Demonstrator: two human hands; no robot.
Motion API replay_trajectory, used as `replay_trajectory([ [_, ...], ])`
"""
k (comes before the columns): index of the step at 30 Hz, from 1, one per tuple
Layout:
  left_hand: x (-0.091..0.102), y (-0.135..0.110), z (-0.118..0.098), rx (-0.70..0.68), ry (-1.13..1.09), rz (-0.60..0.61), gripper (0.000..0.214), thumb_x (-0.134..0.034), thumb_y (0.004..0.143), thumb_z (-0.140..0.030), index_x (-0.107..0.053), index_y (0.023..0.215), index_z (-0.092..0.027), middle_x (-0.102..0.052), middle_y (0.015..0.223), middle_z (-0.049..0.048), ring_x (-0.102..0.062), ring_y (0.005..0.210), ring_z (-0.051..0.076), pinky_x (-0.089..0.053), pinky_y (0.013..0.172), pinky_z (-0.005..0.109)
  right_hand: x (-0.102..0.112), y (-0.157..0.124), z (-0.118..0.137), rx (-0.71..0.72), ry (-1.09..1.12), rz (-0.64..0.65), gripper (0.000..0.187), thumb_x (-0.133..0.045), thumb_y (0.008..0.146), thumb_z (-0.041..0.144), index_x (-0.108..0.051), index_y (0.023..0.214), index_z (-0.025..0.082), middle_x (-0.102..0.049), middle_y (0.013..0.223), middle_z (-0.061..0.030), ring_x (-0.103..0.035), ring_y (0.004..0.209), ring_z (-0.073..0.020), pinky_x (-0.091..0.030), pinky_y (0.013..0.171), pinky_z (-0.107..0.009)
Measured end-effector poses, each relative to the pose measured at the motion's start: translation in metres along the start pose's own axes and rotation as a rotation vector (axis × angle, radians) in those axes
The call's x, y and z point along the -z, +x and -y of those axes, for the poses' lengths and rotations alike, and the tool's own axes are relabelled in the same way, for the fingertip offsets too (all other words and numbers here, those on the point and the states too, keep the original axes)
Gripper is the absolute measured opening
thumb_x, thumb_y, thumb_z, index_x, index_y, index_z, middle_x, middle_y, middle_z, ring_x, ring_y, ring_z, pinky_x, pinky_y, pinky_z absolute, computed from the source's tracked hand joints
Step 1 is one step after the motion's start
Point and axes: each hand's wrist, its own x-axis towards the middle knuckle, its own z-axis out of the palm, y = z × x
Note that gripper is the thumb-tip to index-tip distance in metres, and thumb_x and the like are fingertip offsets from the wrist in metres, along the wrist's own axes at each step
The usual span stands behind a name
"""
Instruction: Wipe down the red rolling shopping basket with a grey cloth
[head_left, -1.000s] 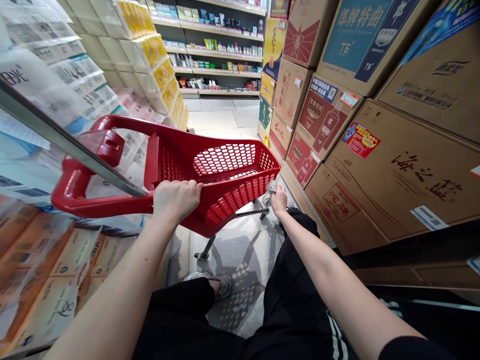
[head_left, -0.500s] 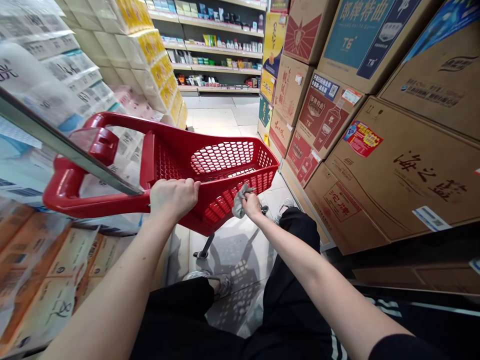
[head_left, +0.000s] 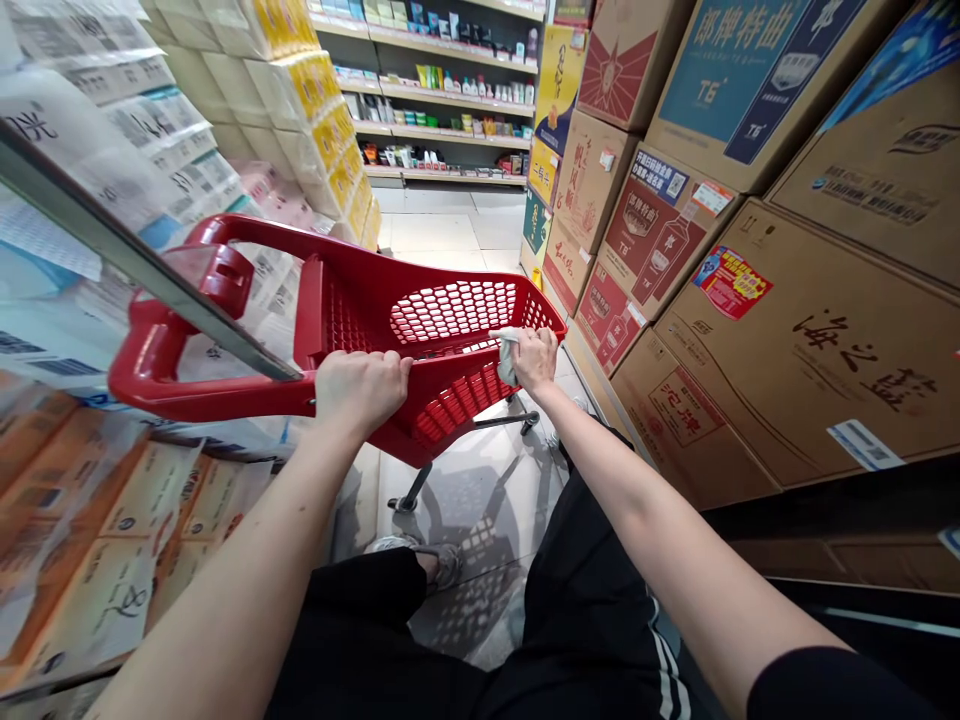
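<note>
A red plastic shopping cart (head_left: 442, 400) stands crosswise in front of me, with its loop handle off to the left. My left hand (head_left: 361, 388) is wrapped around the cart's near top rim, close to the handle end. Over the rim near the cart's right end, my right hand (head_left: 534, 358) presses a pale grey cloth (head_left: 508, 362) against the edge. Part of the cloth is hidden under the fingers. A metal pole (head_left: 150, 255) slants from the upper left down to the cart's handle side.
Stacked cardboard cartons (head_left: 840, 340) line the right side. Wrapped paper packs (head_left: 300, 120) and orange-and-cream packs (head_left: 97, 540) are piled at the left. Shelves (head_left: 442, 95) of small bottles and boxes stand at the back. A cart wheel (head_left: 403, 503) rests near my shoes.
My right hand has moved up and to the right with the cloth, from the cart's near side wall to its top rim. My left hand still grips the rim.
</note>
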Motion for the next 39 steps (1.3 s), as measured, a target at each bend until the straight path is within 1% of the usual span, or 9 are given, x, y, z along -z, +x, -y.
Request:
replay_trajectory([
  [9,0.002,-0.001,-0.007,0.032,-0.040,-0.001,0.054,-0.024,0.096,-0.041,-0.066,0.082,-0.011,-0.069,0.079,0.0222,-0.065,0.076,0.033,-0.032,0.070,0.041,-0.024,0.001,0.109,0.414,0.023,0.102,0.038,-0.029,0.105,0.035,-0.062,0.108,0.016,-0.069,0.103,-0.0087,-0.058,0.099,-0.0221,-0.043,0.090,-0.034],
  [11,0.003,-0.004,-0.006,0.030,-0.039,-0.006,0.052,-0.024,0.096,-0.041,-0.065,0.083,-0.011,-0.069,0.080,0.0212,-0.063,0.076,0.033,-0.032,0.071,0.041,-0.023,0.001,0.109,0.472,0.004,0.125,0.038,-0.028,0.105,0.035,-0.062,0.109,0.017,-0.069,0.104,-0.0076,-0.059,0.098,-0.0213,-0.043,0.088,-0.033],
  [14,0.008,-0.009,-0.001,-0.025,-0.020,-0.027,0.047,-0.027,0.097,-0.039,-0.064,0.085,-0.014,-0.067,0.081,0.0182,-0.061,0.079,0.031,-0.033,0.073,0.042,-0.019,0.005,0.081,0.505,-0.059,0.155,0.037,-0.029,0.105,0.033,-0.062,0.110,0.018,-0.069,0.109,-0.0073,-0.060,0.097,-0.0213,-0.042,0.086,-0.033],
  [18,0.017,-0.022,0.012,-0.089,0.026,-0.095,0.037,-0.031,0.096,-0.035,-0.061,0.085,-0.017,-0.063,0.080,0.0145,-0.057,0.084,0.030,-0.036,0.082,0.045,-0.015,0.015,0.030,0.291,-0.087,0.127,0.038,-0.029,0.105,0.034,-0.064,0.106,0.018,-0.071,0.105,-0.0092,-0.060,0.096,-0.0231,-0.040,0.087,-0.036],
  [22,0.023,-0.033,0.024,-0.100,0.039,-0.164,0.031,-0.034,0.095,-0.032,-0.062,0.092,-0.019,-0.059,0.084,0.0127,-0.054,0.089,0.030,-0.036,0.094,0.046,-0.017,0.022,0.012,0.200,-0.075,0.089,0.038,-0.029,0.104,0.032,-0.065,0.106,0.018,-0.071,0.106,-0.0107,-0.059,0.100,-0.0253,-0.040,0.090,-0.039],
  [27,0.020,-0.030,0.024,-0.071,0.024,-0.217,0.028,-0.036,0.093,-0.029,-0.062,0.092,-0.018,-0.058,0.083,0.0125,-0.054,0.092,0.030,-0.035,0.099,0.048,-0.019,0.019,0.036,0.111,-0.066,0.062,0.039,-0.032,0.103,0.034,-0.066,0.102,0.016,-0.071,0.103,-0.0143,-0.058,0.101,-0.0273,-0.041,0.091,-0.041],
  [34,0.016,-0.026,0.022,-0.054,-0.016,-0.210,0.029,-0.036,0.093,-0.028,-0.063,0.094,-0.017,-0.059,0.086,0.0147,-0.054,0.094,0.031,-0.033,0.101,0.050,-0.025,-0.004,0.124,0.293,0.008,0.034,0.040,-0.029,0.104,0.039,-0.062,0.108,0.017,-0.068,0.105,-0.0108,-0.058,0.101,-0.0249,-0.044,0.089,-0.038],
  [36,0.016,-0.027,0.025,-0.051,-0.024,-0.197,0.030,-0.035,0.094,-0.029,-0.063,0.095,-0.017,-0.059,0.086,0.0149,-0.054,0.095,0.031,-0.032,0.102,0.050,-0.024,-0.006,0.131,0.424,0.019,0.051,0.042,-0.029,0.104,0.043,-0.060,0.114,0.017,-0.066,0.110,-0.0110,-0.056,0.105,-0.0239,-0.044,0.092,-0.036],
  [39,0.018,-0.030,0.029,-0.048,-0.040,-0.181,0.031,-0.034,0.094,-0.031,-0.062,0.094,-0.018,-0.059,0.087,0.0149,-0.054,0.096,0.031,-0.032,0.102,0.050,-0.021,-0.002,0.107,0.627,-0.001,0.114,0.044,-0.036,0.102,0.048,-0.056,0.126,0.016,-0.062,0.121,-0.0121,-0.053,0.113,-0.0232,-0.042,0.096,-0.036],
])
